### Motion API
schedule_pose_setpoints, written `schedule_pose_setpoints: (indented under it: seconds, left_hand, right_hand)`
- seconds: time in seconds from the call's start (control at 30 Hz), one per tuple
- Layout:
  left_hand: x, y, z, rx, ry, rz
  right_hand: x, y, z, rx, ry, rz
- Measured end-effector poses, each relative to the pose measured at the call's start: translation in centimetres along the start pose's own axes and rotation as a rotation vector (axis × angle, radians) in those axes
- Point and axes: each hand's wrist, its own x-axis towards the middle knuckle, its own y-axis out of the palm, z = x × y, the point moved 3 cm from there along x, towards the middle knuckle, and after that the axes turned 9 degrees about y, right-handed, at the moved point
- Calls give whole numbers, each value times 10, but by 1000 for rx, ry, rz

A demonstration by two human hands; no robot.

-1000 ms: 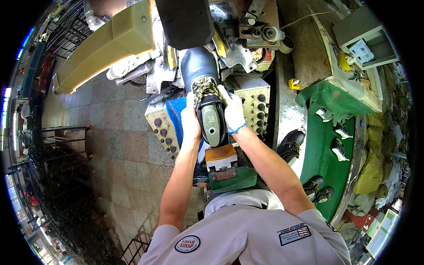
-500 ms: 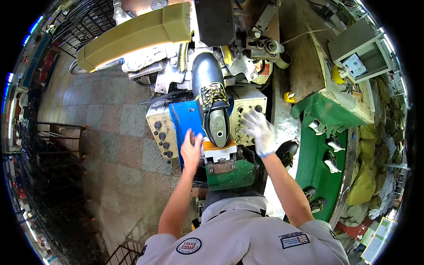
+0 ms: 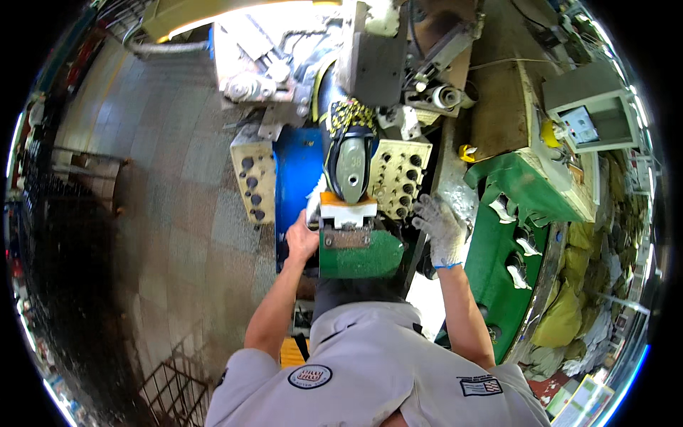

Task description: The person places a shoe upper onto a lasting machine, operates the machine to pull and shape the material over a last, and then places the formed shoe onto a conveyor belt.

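A black safety shoe (image 3: pixel 349 117) with yellow-flecked laces sits on a grey-green last (image 3: pixel 351 169), its toe partly hidden under the machine head. Orange and white pads (image 3: pixel 348 209) support the heel end, above a green-topped block. My bare left hand (image 3: pixel 302 238) is closed at the left of these pads, by a thin white piece (image 3: pixel 316 199) that runs up beside the heel; its fingertips are partly hidden. My right hand (image 3: pixel 441 224), in a whitish knit glove, hovers with fingers apart right of the knobbed control box (image 3: pixel 402 174) and holds nothing.
A blue panel (image 3: pixel 297 164) and another knobbed box (image 3: pixel 252 181) stand left of the shoe. Along the right, several shoes lie on a green conveyor (image 3: pixel 466 302). A wooden bench with a grey cabinet (image 3: pixel 590 114) stands beyond it. A bright lamp (image 3: pixel 235 18) hangs overhead.
The shoe's toe now lies under the machine head, and the view has shifted. My left hand has lowered to the pad's side and closed; my right hand has moved slightly away from the shoe.
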Motion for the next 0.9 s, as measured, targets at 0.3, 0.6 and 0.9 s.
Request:
schedule_pose_setpoints:
  seconds: [0.3,0.6,0.9]
  left_hand:
    - [-90,-202,-201,320,46,-282]
    - [-72,-145,-308,-433,338,-192]
    - [-10,7,-428,-538,489,1003]
  right_hand:
    - [-88,116,16,-206,-38,333]
    - [-62,78,39,316,76,413]
    - [-93,-46,47,433,98,365]
